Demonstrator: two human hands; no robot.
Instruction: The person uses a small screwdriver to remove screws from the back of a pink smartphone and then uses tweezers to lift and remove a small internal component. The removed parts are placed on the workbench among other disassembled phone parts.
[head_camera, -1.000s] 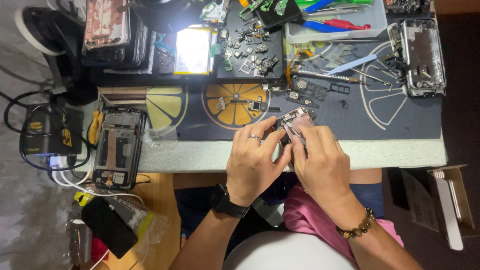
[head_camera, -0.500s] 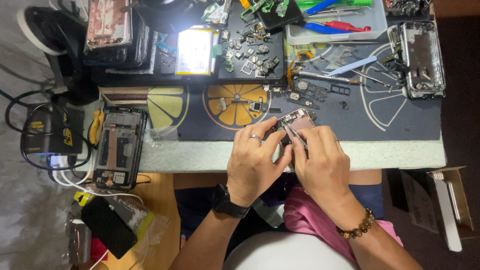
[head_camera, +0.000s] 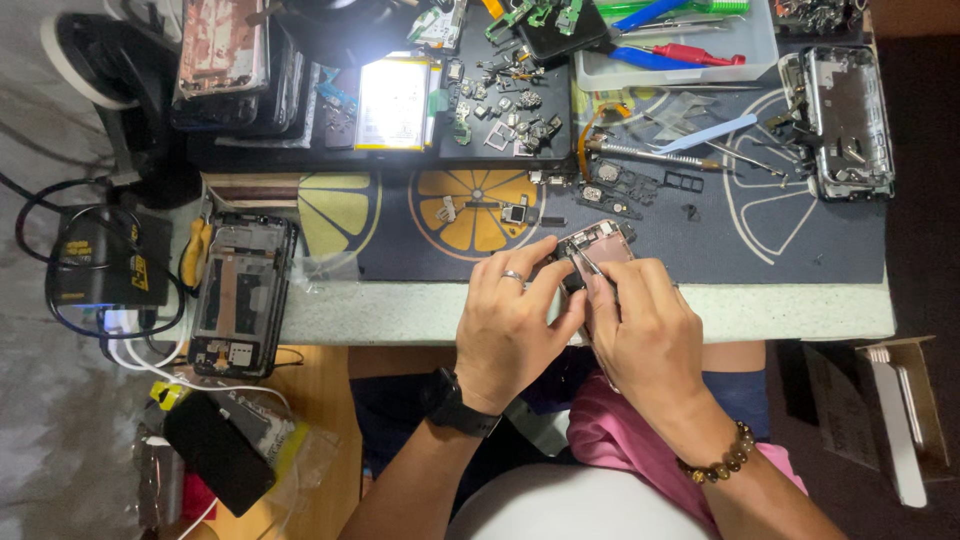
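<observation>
At the near edge of a dark citrus-print work mat (head_camera: 700, 255), a left hand (head_camera: 510, 325) pinches a small pink-backed phone frame (head_camera: 597, 243) while the right hand (head_camera: 645, 335) grips thin metal tweezers (head_camera: 585, 263) — steadiest worked slowly, wrists braced.

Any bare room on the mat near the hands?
Yes: dark mat right of the right hand, below the phone frame. Pale bench edge left of the left hand. Crowded: parts tray, orange slice print.
</observation>
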